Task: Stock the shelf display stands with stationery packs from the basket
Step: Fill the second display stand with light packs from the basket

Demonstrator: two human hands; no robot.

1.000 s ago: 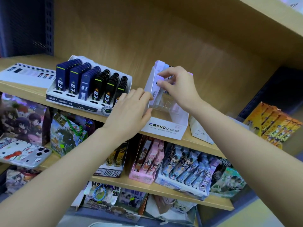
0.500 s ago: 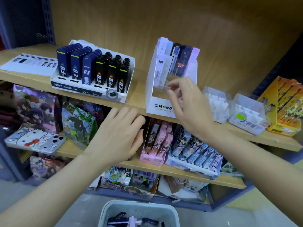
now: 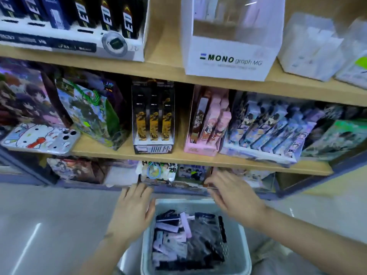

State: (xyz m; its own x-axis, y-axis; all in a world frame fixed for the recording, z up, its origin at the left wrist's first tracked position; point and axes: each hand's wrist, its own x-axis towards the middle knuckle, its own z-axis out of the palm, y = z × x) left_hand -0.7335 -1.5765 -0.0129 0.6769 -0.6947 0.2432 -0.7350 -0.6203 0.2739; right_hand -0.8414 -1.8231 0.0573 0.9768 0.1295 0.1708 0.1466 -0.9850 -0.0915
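Observation:
A pale basket (image 3: 243, 253) stands on the floor at the bottom centre, filled with several black, pink and lilac stationery packs (image 3: 184, 241). My left hand (image 3: 133, 211) hovers over its left rim with fingers spread and holds nothing. My right hand (image 3: 232, 197) hovers over the far right rim, fingers loose and empty. The white MONO graph MG display stand (image 3: 228, 58) sits on the top shelf, its upper part cut off by the frame. Both hands are blurred by motion.
A tray of dark lead cases (image 3: 75, 42) sits at the top left. Clear plastic organisers (image 3: 309, 46) stand right of the MONO stand. The middle shelf (image 3: 178, 156) holds pen boxes, a gift bag and a phone case. Grey floor lies on both sides of the basket.
Both hands dropped from the top shelf down to the basket. My view tilted downward, so the basket now fills the bottom and the MONO stand sits at the top edge.

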